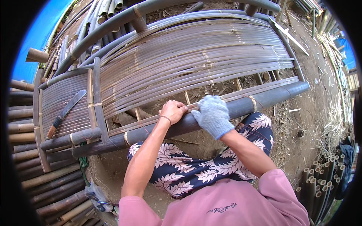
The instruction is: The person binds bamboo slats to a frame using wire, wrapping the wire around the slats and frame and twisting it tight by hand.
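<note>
A long bamboo bench lies across in front of me, its slatted seat (162,71) made of thin dark strips. Along its near side runs a thick dark bamboo pole (241,107), with narrow bamboo slats (260,87) beside it. My bare left hand (173,112) is closed on these slats, thumb toward the right. Close by, my right hand (213,116), in a grey knitted glove, curls over the same slats; its fingertips are partly hidden. Between the near slats and the rest of the seat is a gap, crossed by short light bars (187,98).
A machete (68,109) rests on the bench's left section. Bamboo poles (28,128) are stacked at the left, and more lie beyond the bench. Cut tubes (320,180) stand at the lower right. A plastic bag (97,194) lies on the ground at lower left.
</note>
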`<state>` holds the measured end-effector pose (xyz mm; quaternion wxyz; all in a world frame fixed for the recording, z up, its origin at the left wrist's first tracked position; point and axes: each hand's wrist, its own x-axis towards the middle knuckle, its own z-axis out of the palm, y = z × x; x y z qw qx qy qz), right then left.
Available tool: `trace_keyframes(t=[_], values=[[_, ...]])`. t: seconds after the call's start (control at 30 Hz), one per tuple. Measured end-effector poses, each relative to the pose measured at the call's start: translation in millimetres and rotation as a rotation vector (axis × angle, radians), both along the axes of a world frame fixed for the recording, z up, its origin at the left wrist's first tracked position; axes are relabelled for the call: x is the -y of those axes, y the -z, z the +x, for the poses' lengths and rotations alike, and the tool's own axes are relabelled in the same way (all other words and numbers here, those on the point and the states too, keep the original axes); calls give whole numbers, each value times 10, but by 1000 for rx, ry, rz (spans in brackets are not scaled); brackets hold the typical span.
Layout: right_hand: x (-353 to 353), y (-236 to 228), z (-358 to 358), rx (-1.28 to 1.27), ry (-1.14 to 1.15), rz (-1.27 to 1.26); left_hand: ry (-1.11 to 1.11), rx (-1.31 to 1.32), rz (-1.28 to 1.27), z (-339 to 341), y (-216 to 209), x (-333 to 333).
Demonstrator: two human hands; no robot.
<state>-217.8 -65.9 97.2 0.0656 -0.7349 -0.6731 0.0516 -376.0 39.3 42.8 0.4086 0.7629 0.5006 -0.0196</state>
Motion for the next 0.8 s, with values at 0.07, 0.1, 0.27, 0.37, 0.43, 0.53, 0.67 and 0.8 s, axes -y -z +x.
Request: trace_keyframes(t=[0.07,0.1,0.27,0.37,0.43,0.53,0.67,0.8], values=[[-111,187,-20,29,-40,-80,17,-6,-28,-15,29,37],[-162,207,-50,48,-61,-111,11,2,-76,-7,42,23],[-4,-465,511,-488,-171,-625,-24,-113,-49,89,36,74],[-39,-781,622,-856,-111,-371,48,-178,-185,36,11,-1],[-124,-944,566,-1351,-104,-53,78,-170,-185,90,58,-21],[-220,-1048,717,-1967,-56,-190,71,-133,-179,82,89,-14],[-163,-602,927,309,-389,-419,19,-133,-169,66,36,22],[430,-439,303,-166,-706,-350,7,-156,-170,149,5,39]])
